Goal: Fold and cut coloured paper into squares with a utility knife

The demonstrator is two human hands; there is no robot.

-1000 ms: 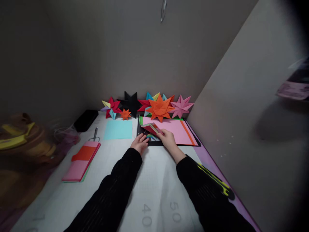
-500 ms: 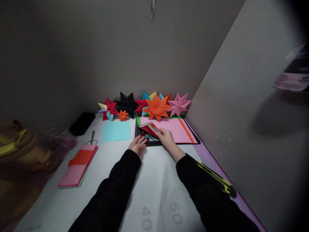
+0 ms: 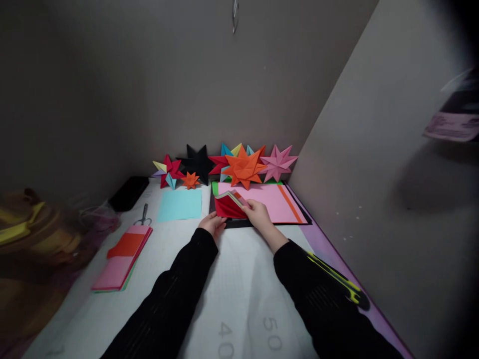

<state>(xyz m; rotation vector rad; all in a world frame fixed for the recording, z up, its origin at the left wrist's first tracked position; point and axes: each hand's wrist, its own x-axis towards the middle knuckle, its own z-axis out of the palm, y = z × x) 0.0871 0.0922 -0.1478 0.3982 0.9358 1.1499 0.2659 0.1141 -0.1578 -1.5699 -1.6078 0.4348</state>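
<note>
My right hand (image 3: 258,213) grips a folded stack of coloured paper (image 3: 232,196) by its right end, above the pink sheets. A red sheet of paper (image 3: 229,208) hangs open from the underside of that stack. At its lower left corner, my left hand (image 3: 213,224) is closed on the red sheet, thumb and fingers together. Beneath both hands lies a black folder (image 3: 239,224) with large pink sheets (image 3: 273,199) on it. A light blue square of paper (image 3: 180,205) is flat on the table to the left of my left hand.
Folded paper stars (image 3: 245,167) stand along the back wall. At left are scissors (image 3: 142,217), a pile of pink and orange paper (image 3: 125,259) and a black phone-like slab (image 3: 129,193). A yellow-and-black cutter (image 3: 339,279) lies beside my right forearm.
The red sheet has swung down and opened out from the stack. My left hand, open before, has closed on its corner. My right hand keeps its grip.
</note>
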